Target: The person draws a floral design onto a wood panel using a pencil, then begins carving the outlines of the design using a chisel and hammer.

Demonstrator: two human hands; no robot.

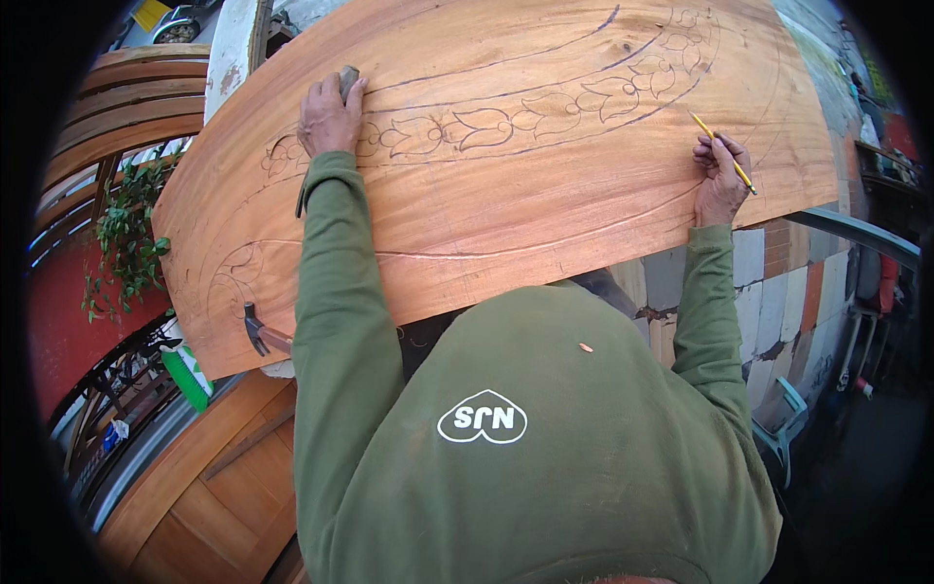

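Observation:
A large curved wooden panel (pixel 545 209) lies in front of me, with a drawn band of leaves and flowers and several dark curved lines on it. My left hand (pixel 329 119) rests on its left part, fingers closed round a small grey-brown block (pixel 348 80) that shows between thumb and forefinger. Over the panel's right side, my right hand (pixel 721 175) grips a yellow pencil (pixel 703 127). The pencil's upper end points away to the left; I cannot tell whether its lower end touches the wood. A claw hammer (pixel 255 329) lies near the left front edge, its handle partly behind my left sleeve.
A wood chip (pixel 585 347) sits on my green sweater. To the left are a leafy plant (pixel 134 229), a green brush (pixel 187 376) and curved wooden slats (pixel 136 102). A panelled wooden piece (pixel 219 487) lies lower left. Right are patchwork tiles (pixel 793 292) and a pale green chair (pixel 781 428).

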